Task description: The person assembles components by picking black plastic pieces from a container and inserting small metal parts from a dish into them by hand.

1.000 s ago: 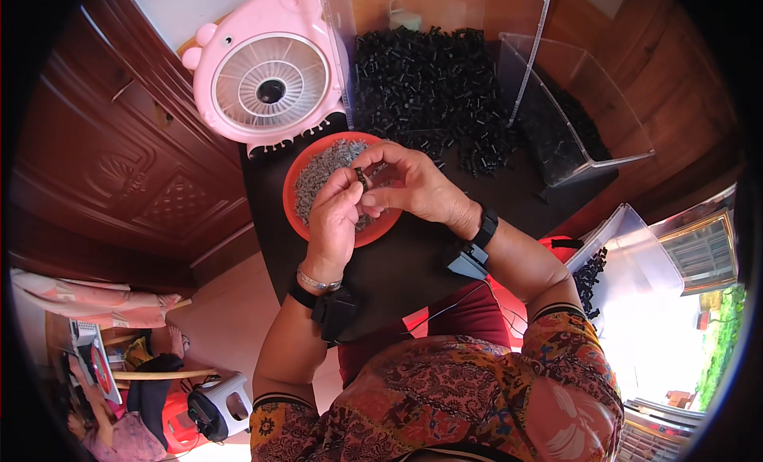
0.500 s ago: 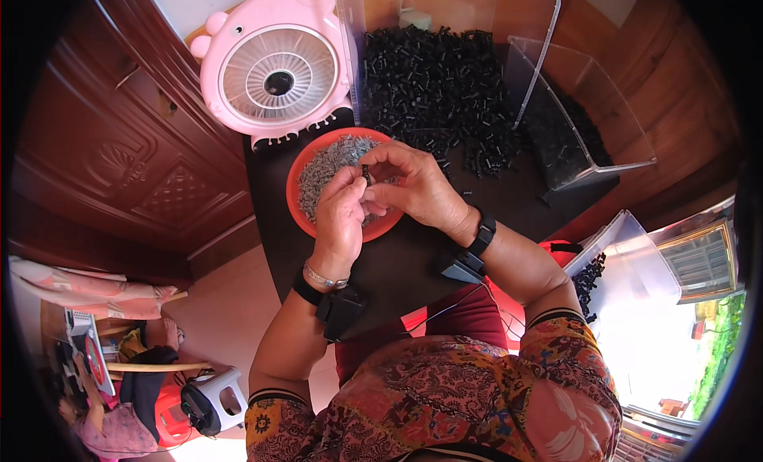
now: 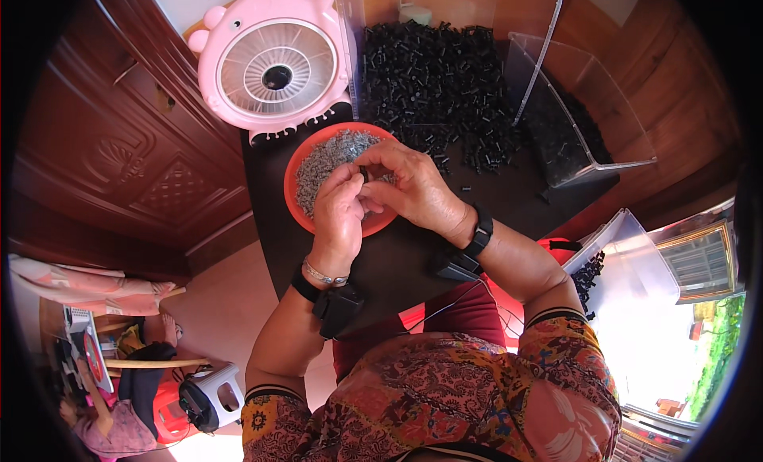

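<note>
Over an orange-red bowl (image 3: 293, 193) of small grey metal-looking pieces (image 3: 322, 164), my two hands meet. Between the fingertips of my left hand (image 3: 339, 211) is a small black cylindrical part (image 3: 364, 174), mostly covered by fingers. My right hand (image 3: 417, 188) is closed in a pinch at that same part, thumb and forefinger touching it. Whether a grey piece is also in the fingers I cannot make out. Behind the bowl, a large heap of similar black parts (image 3: 433, 88) spreads over the dark table (image 3: 381, 279).
A pink animal-shaped fan (image 3: 211, 72) stands at the back left. Clear plastic bins (image 3: 628, 132) holding black parts are at the right, and another clear bin (image 3: 636, 259) sits lower right. One loose black part (image 3: 466, 188) lies on the table. Another person (image 3: 119, 426) is at lower left.
My hands stay together over the bowl and my right fingers have closed further over the black part. The view has shifted slightly.
</note>
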Demonstrator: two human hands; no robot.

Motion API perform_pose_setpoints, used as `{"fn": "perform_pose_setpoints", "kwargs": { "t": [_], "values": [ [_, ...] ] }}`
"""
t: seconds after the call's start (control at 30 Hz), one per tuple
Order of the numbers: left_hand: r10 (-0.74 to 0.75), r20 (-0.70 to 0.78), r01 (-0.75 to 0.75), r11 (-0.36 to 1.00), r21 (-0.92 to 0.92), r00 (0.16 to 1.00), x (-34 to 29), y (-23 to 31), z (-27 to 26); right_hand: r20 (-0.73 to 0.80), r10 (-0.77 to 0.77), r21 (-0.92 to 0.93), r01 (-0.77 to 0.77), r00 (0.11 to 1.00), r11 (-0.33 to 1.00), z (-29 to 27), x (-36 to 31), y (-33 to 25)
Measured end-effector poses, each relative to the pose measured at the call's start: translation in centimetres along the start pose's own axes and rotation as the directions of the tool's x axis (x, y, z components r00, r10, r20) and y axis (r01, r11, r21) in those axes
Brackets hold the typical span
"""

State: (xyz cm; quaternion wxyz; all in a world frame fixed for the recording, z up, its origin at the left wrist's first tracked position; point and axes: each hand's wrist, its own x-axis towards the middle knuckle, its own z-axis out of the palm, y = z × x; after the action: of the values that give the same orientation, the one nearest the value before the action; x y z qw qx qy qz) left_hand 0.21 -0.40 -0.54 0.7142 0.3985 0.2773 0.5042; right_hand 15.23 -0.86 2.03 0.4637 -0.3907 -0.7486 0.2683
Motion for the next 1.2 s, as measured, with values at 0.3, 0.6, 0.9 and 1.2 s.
{"fn": "perform_pose_setpoints", "kwargs": {
  "t": [0.3,0.6,0.9,1.2],
  "values": [
    [0.061,0.031,-0.063,0.997,0.038,0.998,-0.1,0.1,0.1,-0.043,-0.055,0.061,0.057,0.998,0.997,-0.5,0.2,0.5],
    [0.077,0.064,-0.082,0.993,0.081,0.995,-0.2,0.5,0.6,-0.014,-0.258,-0.184,0.251,0.966,0.950,-0.6,0.4,0.3],
    [-0.033,0.030,0.033,0.999,-0.001,0.999,0.1,0.0,0.5,-0.009,-0.157,-0.264,0.149,0.988,0.953,0.1,-0.2,0.2],
    [-0.024,-0.008,0.023,0.997,-0.075,1.000,-0.5,0.1,0.8,-0.058,-0.196,-0.331,0.167,0.979,0.929,1.1,-0.7,0.3]
  ]
}}
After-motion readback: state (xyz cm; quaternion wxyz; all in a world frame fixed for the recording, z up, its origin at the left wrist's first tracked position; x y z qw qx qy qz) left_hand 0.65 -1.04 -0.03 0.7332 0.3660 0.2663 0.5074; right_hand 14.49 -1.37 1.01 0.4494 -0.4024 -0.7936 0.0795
